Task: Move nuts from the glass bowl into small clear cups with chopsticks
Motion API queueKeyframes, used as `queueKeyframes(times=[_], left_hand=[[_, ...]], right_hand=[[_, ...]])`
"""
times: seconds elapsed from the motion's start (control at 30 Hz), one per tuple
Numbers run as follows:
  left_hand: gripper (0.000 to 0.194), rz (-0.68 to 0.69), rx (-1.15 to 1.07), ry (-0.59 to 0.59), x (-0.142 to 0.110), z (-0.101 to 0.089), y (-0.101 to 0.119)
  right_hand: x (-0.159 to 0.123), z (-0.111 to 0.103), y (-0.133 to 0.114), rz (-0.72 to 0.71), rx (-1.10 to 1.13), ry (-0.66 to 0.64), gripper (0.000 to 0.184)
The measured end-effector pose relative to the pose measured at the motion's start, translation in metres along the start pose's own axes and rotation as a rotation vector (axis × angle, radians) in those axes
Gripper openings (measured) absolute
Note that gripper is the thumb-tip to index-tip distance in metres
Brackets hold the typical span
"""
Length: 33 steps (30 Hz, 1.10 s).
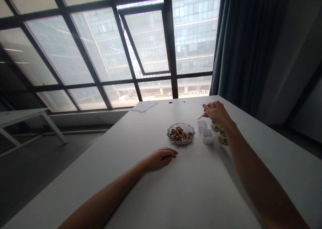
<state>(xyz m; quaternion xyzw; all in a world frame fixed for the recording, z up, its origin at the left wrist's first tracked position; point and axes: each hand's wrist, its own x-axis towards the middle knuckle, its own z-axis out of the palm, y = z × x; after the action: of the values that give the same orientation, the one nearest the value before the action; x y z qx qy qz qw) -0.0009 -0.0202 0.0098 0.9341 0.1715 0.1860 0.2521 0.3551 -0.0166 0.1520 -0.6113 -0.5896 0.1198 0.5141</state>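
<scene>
"Two bare hands at a white surface, seen from above. Holds what in the right hand?"

"Grasps slender chopsticks between bent fingers, grip closed, tips angled down and to the left, close to the farther container. Cannot tell whether touching it."

"And on the left?"

"Rests the left hand on the surface, palm down, grip released and fingers loosely curled, just on the near side of the clear glass dish."

"Holds what, that dish?"

"Carries a heap of mixed nuts, dark brown and pale tan, near the middle of the surface, between the left hand and the sheets of paper farther off."

"Sits beside what?"

"Neighbors two small translucent tubs on its right: the farther container and the nearer container. Behind the forearm, to the right of both, shows two pale pots with dark markings, the far pot and the near pot, each partly hidden."

"And beyond?"

"Faces a tilted-open window pane, with a dark blue curtain to the right and another white table to the left."
</scene>
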Motion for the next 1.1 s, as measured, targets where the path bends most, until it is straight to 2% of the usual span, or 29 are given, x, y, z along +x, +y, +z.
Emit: queueKeyframes(times=[0.13, 0.3, 0.57, 0.83, 0.97, 1.1], left_hand=[[0.027, 0.005, -0.001, 0.005, 0.002, 0.001, 0.003], [0.027, 0.009, -0.002, 0.013, 0.004, -0.001, 0.009], [0.028, 0.003, 0.011, 0.007, 0.008, -0.002, 0.014], [0.028, 0.010, 0.001, 0.013, 0.008, 0.000, 0.012], [0.028, 0.009, -0.003, 0.009, 0.006, 0.001, 0.008], [0.028, 0.004, 0.001, 0.006, 0.004, 0.003, 0.003]], right_hand=[[-0.007, 0.014, -0.012, 0.055, 0.195, -0.113, 0.030], [-0.016, 0.041, -0.015, -0.002, 0.173, -0.294, 0.032], [-0.020, 0.064, -0.003, -0.033, 0.056, -0.321, 0.038], [-0.021, 0.056, -0.009, -0.080, -0.055, -0.252, 0.041], [-0.017, 0.043, -0.012, -0.075, -0.035, -0.237, 0.041], [-0.014, 0.022, -0.016, -0.053, -0.019, -0.158, 0.037]])
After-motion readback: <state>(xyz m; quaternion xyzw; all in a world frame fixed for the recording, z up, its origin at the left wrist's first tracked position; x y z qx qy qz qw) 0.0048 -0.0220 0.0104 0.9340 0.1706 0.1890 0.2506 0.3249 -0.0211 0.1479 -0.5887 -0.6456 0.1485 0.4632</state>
